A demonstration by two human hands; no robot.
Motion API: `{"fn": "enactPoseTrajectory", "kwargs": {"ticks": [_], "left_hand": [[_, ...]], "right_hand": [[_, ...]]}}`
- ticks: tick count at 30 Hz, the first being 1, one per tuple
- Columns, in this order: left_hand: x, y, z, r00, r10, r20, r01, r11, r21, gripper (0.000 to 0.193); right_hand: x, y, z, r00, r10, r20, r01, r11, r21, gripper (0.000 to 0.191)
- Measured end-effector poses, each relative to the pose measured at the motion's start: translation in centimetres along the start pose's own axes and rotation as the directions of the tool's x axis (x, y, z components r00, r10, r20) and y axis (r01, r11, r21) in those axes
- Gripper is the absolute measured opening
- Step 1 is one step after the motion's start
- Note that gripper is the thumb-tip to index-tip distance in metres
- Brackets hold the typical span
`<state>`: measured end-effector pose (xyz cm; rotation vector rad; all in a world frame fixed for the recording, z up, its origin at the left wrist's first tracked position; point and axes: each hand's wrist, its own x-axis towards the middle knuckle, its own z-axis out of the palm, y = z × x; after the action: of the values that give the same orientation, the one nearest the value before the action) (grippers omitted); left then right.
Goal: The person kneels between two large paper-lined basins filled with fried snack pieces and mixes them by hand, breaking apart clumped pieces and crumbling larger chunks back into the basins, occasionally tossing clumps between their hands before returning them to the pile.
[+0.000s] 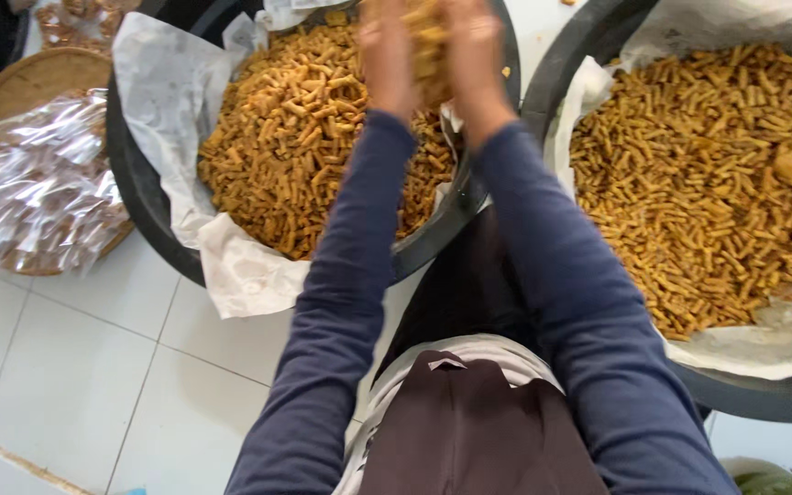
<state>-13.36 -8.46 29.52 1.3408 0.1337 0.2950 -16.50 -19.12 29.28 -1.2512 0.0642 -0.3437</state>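
Two hands reach out together over a big dark basin, seen from above by a camera on the person's head. The left hand and the right hand are cupped toward each other, palms facing in, with a heap of snack sticks pressed between them. The fingers are curled around the heap, neither flat nor fisted. The fingertips run off the far edge of the view, so how tightly they close is hard to say. The heap sits above the far middle of the left basin.

That basin is lined with white paper and is full of short, golden-orange fried sticks. The paper lining hangs over the near rim onto the floor. Both forearms, in dark blue sleeves, stretch from the near edge toward the basin and cover part of its right side.

To the right, a second dark basin, also lined with white paper, holds more of the same sticks, spread in a level layer. Its rim stands just beside the first basin's rim, with the right sleeve crossing the gap between them.

At the far left, a woven basket holds crumpled clear plastic bags. It sits just beside the left basin.

The floor is white tile. At the near edge, between the arms, the person's dark brown and white clothing fills the view.
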Motion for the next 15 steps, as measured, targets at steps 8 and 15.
{"fn": "enactPoseTrajectory", "kwargs": {"ticks": [8,15], "left_hand": [[2.4,4.7,-17.2,0.958,-0.276,-0.079,0.286,0.941,0.181,0.076],[3.5,2.9,-15.7,0.965,-0.143,-0.218,0.212,0.917,0.338,0.075]], "right_hand": [[-5.6,-1.2,9.5,0.827,0.204,0.524,-0.072,0.963,-0.261,0.057],[-8.9,-12.5,-3.3,0.812,0.294,0.504,-0.125,0.931,-0.342,0.044]]}}
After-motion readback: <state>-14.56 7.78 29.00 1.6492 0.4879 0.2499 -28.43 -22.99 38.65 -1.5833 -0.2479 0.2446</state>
